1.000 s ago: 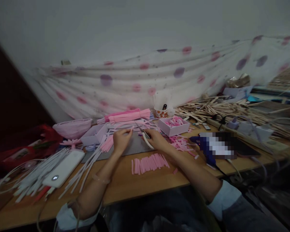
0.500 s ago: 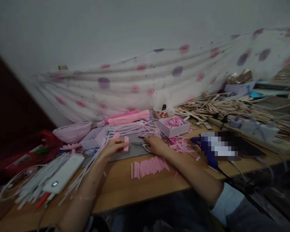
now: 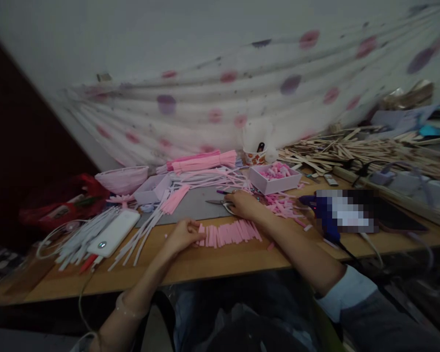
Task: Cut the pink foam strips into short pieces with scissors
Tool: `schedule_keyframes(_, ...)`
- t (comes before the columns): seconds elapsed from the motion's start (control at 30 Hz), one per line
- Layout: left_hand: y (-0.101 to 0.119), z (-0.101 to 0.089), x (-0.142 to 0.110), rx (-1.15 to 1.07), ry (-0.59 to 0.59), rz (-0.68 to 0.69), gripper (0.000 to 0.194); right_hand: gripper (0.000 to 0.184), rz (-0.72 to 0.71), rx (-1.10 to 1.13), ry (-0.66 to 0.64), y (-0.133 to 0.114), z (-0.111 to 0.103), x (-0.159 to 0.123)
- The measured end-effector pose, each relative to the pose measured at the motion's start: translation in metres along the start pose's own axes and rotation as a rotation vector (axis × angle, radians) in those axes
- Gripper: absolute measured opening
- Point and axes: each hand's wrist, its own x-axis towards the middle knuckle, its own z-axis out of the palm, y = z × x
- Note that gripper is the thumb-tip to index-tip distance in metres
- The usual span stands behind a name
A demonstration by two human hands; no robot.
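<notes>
My left hand [image 3: 185, 235] is closed at the left end of a row of short pink strips [image 3: 229, 233], its fingertips pinching a pink strip [image 3: 202, 234] there. The strips lie side by side along the front of the table. Behind the row, my right hand [image 3: 244, 203] is wrapped around the handles of a pair of scissors [image 3: 215, 202], whose blades point left over a grey mat [image 3: 198, 205]. Longer pink strips [image 3: 175, 199] lie in a bundle on the mat's left part. A purple pen-like stick [image 3: 223, 192] is just beyond my right fingers.
Loose pink pieces [image 3: 284, 208] are scattered right of my right hand, below a white box [image 3: 275, 184] of pink bits. Pipe-cleaner bundles [image 3: 205, 162] lie behind the mat. A white power bank [image 3: 114, 233] is at left; a phone [image 3: 392, 212] and wooden sticks [image 3: 337, 151] are at right.
My left hand has come down and towards me from beside the scissor tips to the left end of the pink row. My right hand keeps the scissors over the mat. The view has shifted.
</notes>
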Motion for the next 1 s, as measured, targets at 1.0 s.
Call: schedule_keyframes(1.0, 0.026, -0.072, 0.05, 0.729, 0.491, 0.284, 0.023, 0.032, 0.464, -0.04, 0.087, 0.005, -0.027, 0.151)
